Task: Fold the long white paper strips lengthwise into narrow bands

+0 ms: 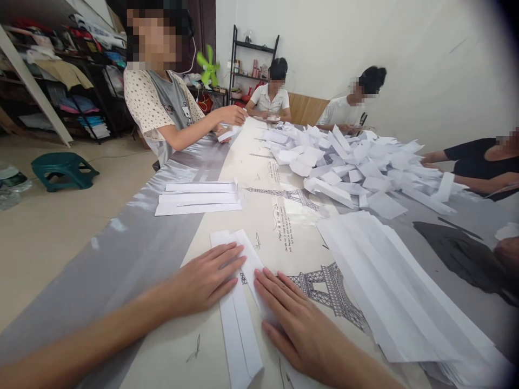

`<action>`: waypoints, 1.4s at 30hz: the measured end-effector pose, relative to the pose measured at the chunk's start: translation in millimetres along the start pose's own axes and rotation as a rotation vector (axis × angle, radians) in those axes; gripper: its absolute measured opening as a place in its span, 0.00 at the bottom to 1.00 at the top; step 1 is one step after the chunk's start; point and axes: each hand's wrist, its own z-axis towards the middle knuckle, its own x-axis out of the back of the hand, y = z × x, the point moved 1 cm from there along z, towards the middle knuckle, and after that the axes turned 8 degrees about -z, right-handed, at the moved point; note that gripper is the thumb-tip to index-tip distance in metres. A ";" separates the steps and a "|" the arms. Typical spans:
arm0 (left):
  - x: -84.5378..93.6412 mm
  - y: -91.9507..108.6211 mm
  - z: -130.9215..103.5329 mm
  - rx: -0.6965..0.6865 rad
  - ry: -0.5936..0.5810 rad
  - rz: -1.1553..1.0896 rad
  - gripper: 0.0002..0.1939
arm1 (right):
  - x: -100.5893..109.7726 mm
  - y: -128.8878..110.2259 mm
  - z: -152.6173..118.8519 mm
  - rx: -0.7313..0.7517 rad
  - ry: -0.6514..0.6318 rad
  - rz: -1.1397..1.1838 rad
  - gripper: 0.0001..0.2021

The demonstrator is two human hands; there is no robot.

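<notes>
The right hand, fingers nearly together, lay flat on a paper strip slanting away leftward, toward the left hand's parted fingers.

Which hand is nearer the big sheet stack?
Right. The right hand lies on a paper strip, just left of the sheet stack, not touching it. The left hand is farther left, on the other side of the right hand from the stack.

Bright room | glare on tablecloth | right corners darkened
</notes>
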 end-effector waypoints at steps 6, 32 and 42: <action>2.1 4.5 3.2 -0.040 0.072 0.047 0.16 | 3.0 -5.9 3.4 -0.015 0.036 0.008 0.34; 3.6 0.0 -3.3 -0.092 0.020 -0.143 0.18 | -8.1 11.2 16.0 -0.044 0.014 0.058 0.34; 5.9 5.1 8.9 -0.117 -0.053 -0.065 0.20 | -2.9 13.9 19.3 -0.015 0.021 0.059 0.34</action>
